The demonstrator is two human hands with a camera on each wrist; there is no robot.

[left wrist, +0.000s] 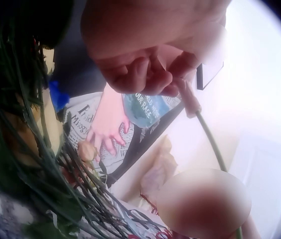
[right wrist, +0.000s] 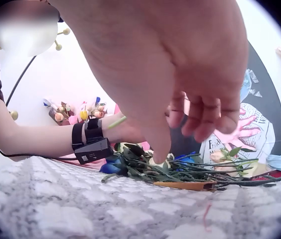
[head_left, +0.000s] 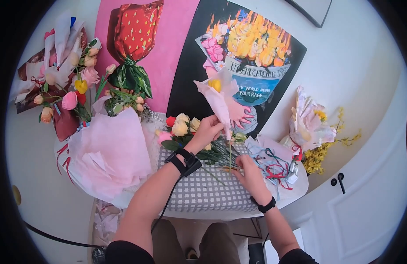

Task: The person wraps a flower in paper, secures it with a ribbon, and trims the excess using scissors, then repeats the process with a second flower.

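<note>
We seem to be in a florist's corner or a home flower-craft room. A round bench [head_left: 296,193] with a grey checked cloth [head_left: 212,189] carries loose cut flowers [head_left: 186,127], pink tissue paper [head_left: 109,154] and a tangle of ribbons [head_left: 274,165]. Wrapped bouquets lie around it: one at the left [head_left: 62,66], one at the right [head_left: 309,125]. Two bouquet posters [head_left: 252,57] lean against the white wall, one showing a strawberry wrap [head_left: 135,39]. A white door with dark handles [head_left: 340,180] stands at the right.
</note>
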